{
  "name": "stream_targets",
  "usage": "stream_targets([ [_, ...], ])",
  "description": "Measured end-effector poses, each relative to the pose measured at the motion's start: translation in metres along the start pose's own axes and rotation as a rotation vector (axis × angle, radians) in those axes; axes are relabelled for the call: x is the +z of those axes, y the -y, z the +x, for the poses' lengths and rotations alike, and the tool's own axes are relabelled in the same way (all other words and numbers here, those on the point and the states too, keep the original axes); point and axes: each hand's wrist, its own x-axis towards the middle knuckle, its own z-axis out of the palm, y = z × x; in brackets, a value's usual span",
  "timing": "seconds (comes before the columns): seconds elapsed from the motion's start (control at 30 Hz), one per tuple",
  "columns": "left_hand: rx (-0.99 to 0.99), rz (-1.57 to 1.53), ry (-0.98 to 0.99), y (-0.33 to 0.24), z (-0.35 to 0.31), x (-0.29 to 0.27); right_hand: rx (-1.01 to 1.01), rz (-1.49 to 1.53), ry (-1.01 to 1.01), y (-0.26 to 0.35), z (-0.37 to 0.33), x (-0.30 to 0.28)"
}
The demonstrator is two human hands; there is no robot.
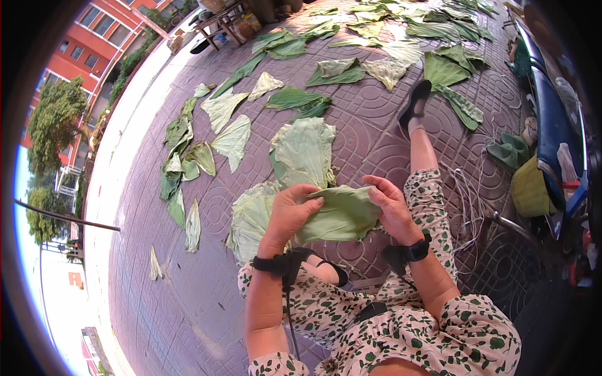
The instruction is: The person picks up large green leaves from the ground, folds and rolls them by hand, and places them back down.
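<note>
- Nearest: my lap, in leaf-print trousers (426, 197), beneath my forearms.
- Left grip: my left hand (290, 212) pinches the left part of the broad green leaf (342, 216), thumb on top.
- Right grip: my right hand (394, 207) is at the leaf's right end, fingers partly spread; I cannot tell whether it is closed on the edge.
- Governing relation: the leaf lies directly between my two hands, above the paving, and neither hand needs to reach for it. My left hand overlaps it further.
- Orientation: its long axis runs crosswise, left to right, rising slightly away from me at the right. Which end is the stem I cannot determine.
- Just left of my left hand: a pale, wrinkled leaf (246, 216).
- Just beyond my hands: a large pale green leaf (307, 147) lies on the paving, its long axis roughly away from me.
- Right side: loose white strings (463, 210) and, past them, a yellow-green container (530, 188).
- Farthest: further leaves (445, 70) spread over the patterned paving (367, 135).
</note>
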Motion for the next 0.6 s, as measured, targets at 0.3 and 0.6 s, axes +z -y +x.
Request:
stream_targets([
  [0.3, 0.15, -0.201, 0.214, 0.023, 0.012, 0.008, 0.094, -0.031, 0.001, -0.015, -0.008, -0.015],
  [0.6, 0.048, 0.381, 0.203, 0.018, 0.007, -0.001, -0.216, -0.256, -0.236, -0.009, -0.001, -0.014],
])
